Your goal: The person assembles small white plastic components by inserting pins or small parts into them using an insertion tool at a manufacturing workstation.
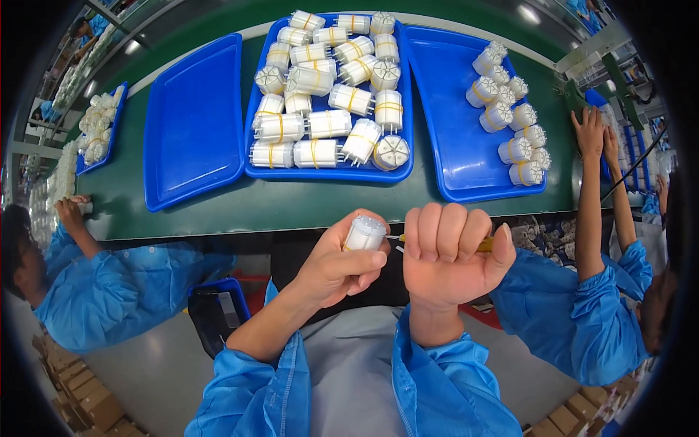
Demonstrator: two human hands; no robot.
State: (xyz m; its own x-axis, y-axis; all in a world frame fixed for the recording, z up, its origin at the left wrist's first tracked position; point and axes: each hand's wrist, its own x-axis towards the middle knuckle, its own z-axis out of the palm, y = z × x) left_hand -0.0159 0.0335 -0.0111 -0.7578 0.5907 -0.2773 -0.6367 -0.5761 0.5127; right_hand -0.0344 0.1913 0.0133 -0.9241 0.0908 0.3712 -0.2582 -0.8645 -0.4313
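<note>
My left hand [341, 256] is closed around a white cylindrical part [365, 234] with a segmented, clear-looking end facing up and a bit of yellow band. Beside it, my right hand [453, 251] makes a fist around a slim yellow-handled tool [486, 245]. The tool's thin tip points left, at the side of the cylinder; whether it touches is too small to tell. My fingers hide most of the handle, so its exact kind does not show. Both hands are just off the near edge of the green table [306, 207].
Beyond my hands a blue tray [255, 156] holds many banded white cylinders, some lying, some upright. A blue tray [193, 124] stands to its left; another [455, 156] at right holds several upright cylinders. One co-worker [124, 284] sits at left, another [582, 306] at right, hands at the table.
</note>
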